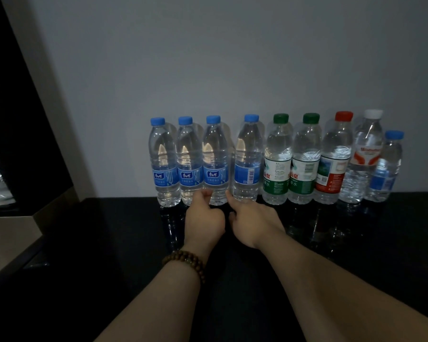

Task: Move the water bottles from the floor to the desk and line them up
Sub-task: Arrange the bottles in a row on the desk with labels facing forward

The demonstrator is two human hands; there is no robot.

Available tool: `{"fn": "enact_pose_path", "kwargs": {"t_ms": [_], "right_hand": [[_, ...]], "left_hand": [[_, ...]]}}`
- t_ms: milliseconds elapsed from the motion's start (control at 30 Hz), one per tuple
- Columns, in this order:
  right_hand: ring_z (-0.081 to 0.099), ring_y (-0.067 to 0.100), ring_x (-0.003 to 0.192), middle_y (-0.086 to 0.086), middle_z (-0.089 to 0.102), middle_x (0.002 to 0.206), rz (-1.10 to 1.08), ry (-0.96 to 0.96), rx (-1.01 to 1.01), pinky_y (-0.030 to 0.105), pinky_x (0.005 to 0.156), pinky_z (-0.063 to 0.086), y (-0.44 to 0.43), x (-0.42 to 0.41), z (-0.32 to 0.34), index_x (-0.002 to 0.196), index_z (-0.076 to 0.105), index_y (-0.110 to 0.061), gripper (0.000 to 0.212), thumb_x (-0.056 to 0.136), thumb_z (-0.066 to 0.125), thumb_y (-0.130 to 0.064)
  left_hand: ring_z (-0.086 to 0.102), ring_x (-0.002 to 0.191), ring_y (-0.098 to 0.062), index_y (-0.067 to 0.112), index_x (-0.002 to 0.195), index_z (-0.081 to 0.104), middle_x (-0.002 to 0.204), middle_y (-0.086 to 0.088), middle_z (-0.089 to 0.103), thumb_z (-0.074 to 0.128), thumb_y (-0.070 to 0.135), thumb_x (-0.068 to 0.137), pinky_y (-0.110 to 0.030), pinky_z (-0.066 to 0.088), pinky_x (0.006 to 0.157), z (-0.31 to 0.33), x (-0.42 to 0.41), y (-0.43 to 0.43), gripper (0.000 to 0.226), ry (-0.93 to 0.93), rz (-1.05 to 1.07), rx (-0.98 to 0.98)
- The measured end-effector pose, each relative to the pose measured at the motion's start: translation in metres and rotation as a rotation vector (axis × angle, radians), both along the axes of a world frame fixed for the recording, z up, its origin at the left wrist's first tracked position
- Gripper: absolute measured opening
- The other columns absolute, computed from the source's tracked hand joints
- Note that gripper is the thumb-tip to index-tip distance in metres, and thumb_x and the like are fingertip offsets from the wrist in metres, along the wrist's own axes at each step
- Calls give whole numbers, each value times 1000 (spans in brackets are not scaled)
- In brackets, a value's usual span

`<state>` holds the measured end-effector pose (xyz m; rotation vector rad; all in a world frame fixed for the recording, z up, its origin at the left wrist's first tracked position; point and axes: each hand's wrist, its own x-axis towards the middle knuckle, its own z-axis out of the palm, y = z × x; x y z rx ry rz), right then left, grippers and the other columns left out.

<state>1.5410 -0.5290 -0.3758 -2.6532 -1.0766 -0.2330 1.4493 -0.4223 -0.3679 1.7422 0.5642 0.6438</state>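
While nine water bottles stand upright in row on black counter against wall, both hands reach at row's base. By cap colour: five blue, two green, one red, one white. Left hand fisted, gripping nothing, thumb tip at third bottle from left. Right hand loosely curled, straight index finger touching fourth bottle. One beaded bracelet, left wrist.

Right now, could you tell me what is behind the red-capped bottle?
Only the plain grey wall shows behind the red-capped bottle; anything directly behind its label is hidden.
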Motion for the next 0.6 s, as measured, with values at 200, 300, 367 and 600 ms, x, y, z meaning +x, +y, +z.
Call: {"fn": "enact_pose_path", "kwargs": {"t_ms": [200,300,367,600], "right_hand": [[57,28,121,4,56,143,11,-11,1,40,94,48,-1,-1,1,158,9,-45,65,98,35,-46],[58,28,120,3,57,142,10,-11,32,40,93,49,-1,-3,2,158,13,-45,65,98,38,-44],[60,28,117,3,59,139,4,-6,82,39,92,51,-2,-5,3,157,17,-45,66,96,42,-44],[65,26,105,1,67,122,2,-57,181,36,80,51,-4,-11,2,151,34,-45,56,97,45,-43]], "left_hand": [[68,101,-25,39,114,47,102,26,51,50,2,74,-52,61,86,2,0,-1,54,9,3,1],[70,95,-25,40,107,49,96,28,52,51,4,72,-51,62,82,4,-1,-2,50,-14,24,-30],[72,87,-24,41,100,51,97,24,56,54,1,74,-48,64,73,5,-1,-2,48,-41,60,-54],[70,76,-18,29,94,57,104,8,66,58,-2,83,-34,62,54,2,3,2,33,-55,182,-61]]}}
